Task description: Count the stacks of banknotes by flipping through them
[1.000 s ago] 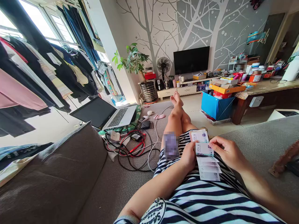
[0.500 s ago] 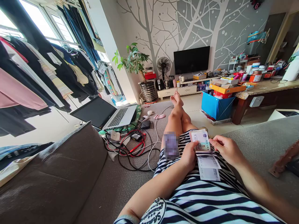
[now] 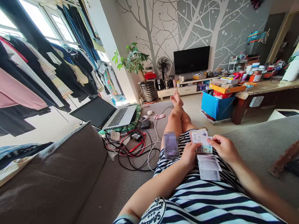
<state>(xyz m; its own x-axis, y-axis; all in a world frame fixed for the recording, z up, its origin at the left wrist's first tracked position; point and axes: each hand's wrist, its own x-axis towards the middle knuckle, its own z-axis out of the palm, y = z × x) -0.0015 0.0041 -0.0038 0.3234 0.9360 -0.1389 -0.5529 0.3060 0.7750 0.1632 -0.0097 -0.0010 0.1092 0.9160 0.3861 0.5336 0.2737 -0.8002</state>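
My left hand (image 3: 190, 154) is closed on a stack of banknotes (image 3: 197, 136), its thumb lying over the face of the notes. Pinched at its upper right edge by my right hand (image 3: 225, 149) is a banknote marked 5 (image 3: 205, 148), overlapping the stack. Several loose paper notes (image 3: 209, 174) lie fanned out on the striped clothing (image 3: 198, 194) just below both hands. A phone-like object (image 3: 171, 146), blurred out, rests on my thigh to the left of the stack.
To my left on the sofa (image 3: 133, 183) are tangled cables (image 3: 130, 149) and an open laptop (image 3: 120, 117). A blue bin (image 3: 217, 107) stands by the crowded table (image 3: 263, 87) on the right. Ahead are a TV (image 3: 192, 60) and a fan (image 3: 163, 65).
My right hand has shifted slightly left and the note marked 5 has slid down and right off the stack. Another note now lies among the loose ones below.
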